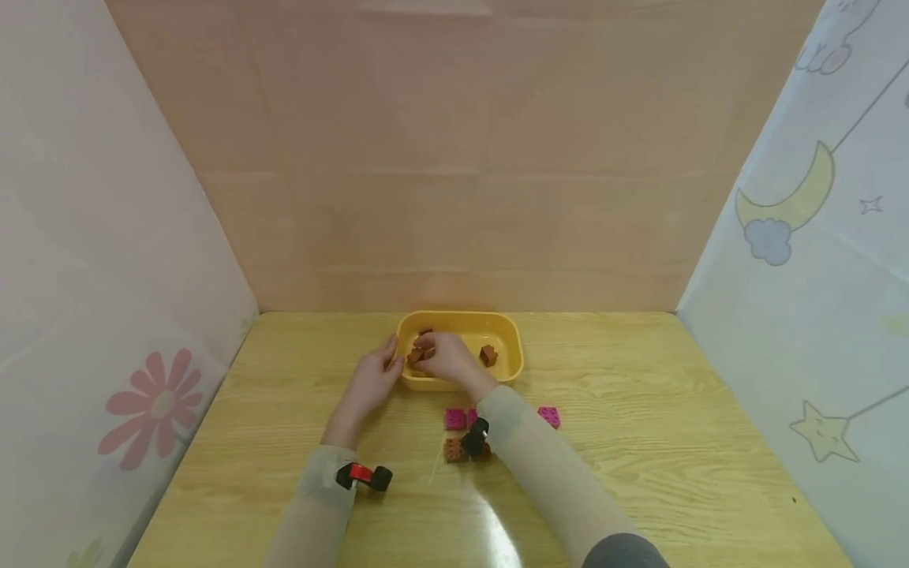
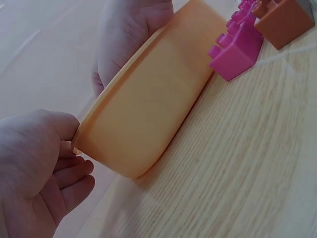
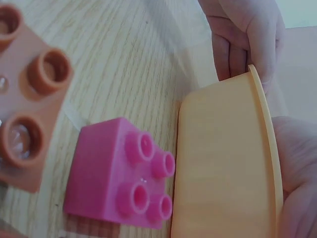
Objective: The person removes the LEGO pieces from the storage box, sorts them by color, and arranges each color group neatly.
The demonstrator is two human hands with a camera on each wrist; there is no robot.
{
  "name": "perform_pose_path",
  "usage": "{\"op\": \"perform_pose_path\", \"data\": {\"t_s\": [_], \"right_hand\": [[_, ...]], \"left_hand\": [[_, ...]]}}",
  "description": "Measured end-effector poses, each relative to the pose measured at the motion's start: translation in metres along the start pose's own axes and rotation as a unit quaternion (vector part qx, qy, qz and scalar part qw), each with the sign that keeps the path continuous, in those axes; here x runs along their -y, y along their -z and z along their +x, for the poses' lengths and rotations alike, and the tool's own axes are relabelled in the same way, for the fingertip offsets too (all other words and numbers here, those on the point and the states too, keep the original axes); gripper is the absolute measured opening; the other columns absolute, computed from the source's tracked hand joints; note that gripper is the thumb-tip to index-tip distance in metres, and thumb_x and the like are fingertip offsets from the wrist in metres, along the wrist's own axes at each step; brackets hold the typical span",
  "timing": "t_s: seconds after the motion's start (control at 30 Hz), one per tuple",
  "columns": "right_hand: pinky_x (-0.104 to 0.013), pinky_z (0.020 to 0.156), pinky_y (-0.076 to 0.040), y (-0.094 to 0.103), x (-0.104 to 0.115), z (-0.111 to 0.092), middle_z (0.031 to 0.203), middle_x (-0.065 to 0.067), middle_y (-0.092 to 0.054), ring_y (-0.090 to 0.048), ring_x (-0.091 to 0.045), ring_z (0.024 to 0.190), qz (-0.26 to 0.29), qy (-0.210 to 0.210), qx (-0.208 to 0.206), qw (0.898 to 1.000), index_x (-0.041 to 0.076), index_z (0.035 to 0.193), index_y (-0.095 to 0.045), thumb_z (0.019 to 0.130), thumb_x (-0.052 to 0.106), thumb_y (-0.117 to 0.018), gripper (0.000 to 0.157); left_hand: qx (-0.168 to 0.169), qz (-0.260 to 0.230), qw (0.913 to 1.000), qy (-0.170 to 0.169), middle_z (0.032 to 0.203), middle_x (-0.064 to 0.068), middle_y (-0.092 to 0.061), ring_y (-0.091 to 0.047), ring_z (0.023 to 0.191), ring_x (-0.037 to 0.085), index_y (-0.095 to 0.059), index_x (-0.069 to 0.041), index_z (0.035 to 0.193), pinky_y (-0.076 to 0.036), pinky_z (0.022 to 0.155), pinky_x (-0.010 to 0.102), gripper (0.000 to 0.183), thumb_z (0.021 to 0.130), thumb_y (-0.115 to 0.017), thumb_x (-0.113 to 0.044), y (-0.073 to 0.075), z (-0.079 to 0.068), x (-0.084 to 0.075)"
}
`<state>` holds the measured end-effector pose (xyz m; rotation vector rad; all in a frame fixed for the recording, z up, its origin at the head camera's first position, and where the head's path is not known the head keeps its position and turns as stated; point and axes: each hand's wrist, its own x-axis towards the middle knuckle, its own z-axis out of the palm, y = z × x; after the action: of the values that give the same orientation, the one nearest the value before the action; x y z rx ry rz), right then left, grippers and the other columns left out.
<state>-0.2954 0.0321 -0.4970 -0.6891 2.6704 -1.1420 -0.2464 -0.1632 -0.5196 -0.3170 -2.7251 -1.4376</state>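
A yellow plastic tub (image 1: pixel 517 359) stands near the back of the table. My left hand (image 1: pixel 374 374) pinches its rim at the left corner, thumb and forefinger on the edge in the left wrist view (image 2: pixel 37 168). Over the near wall, my right hand (image 1: pixel 449 358) reaches inside, its curled fingers at a brown toy brick (image 1: pixel 415 357) in the left part of the tub. The tub wall hides those fingertips in both wrist views. Another brown brick (image 1: pixel 488 355) lies apart on the right of the tub floor.
In front of the tub, pink bricks (image 1: pixel 455 419) and brown bricks (image 1: pixel 454 450) stand on the wooden table (image 1: pixel 625 442), partly under my right forearm. A pink brick (image 1: pixel 549 416) sits farther right. Fabric walls (image 1: pixel 454 197) close off the back and both sides.
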Motion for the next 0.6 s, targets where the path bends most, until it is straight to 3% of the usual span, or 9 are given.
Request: {"op": "perform_pose_path", "data": {"t_s": [0.2,0.37,0.6], "right_hand": [[-0.037,0.094,-0.062,-0.0010,-0.0004,0.0014,0.121,-0.011,-0.078,-0.073,-0.024,0.108,-0.024,-0.003,0.024,0.999,0.001,0.138,-0.070,0.096,0.015,-0.083,0.046],[-0.036,0.091,-0.062,-0.0013,-0.0001,0.0034,0.115,-0.008,-0.079,-0.073,-0.023,0.107,-0.029,-0.010,0.023,0.999,0.004,0.133,-0.073,0.097,0.020,-0.083,0.041],[-0.039,0.100,-0.059,-0.0021,0.0001,0.0025,0.115,-0.007,-0.078,-0.071,-0.024,0.110,-0.035,-0.032,0.017,0.999,0.000,0.131,-0.072,0.098,0.017,-0.080,0.038]], "left_hand": [[0.003,0.004,1.0000,0.004,0.166,0.023,-0.037,-0.036,0.154,0.038,-0.039,0.005,0.160,-0.032,0.126,0.052,0.057,0.112,-0.058,-0.019,0.0012,0.0000,0.0002],[0.001,-0.008,1.0000,0.001,0.166,0.023,-0.037,-0.036,0.154,0.038,-0.039,0.005,0.160,-0.033,0.126,0.053,0.057,0.112,-0.058,-0.017,0.0028,0.0003,-0.0007],[0.007,-0.005,1.0000,-0.002,0.166,0.024,-0.037,-0.036,0.154,0.038,-0.040,0.006,0.159,-0.032,0.126,0.051,0.056,0.111,-0.059,-0.017,0.0034,-0.0008,-0.0012]]}}
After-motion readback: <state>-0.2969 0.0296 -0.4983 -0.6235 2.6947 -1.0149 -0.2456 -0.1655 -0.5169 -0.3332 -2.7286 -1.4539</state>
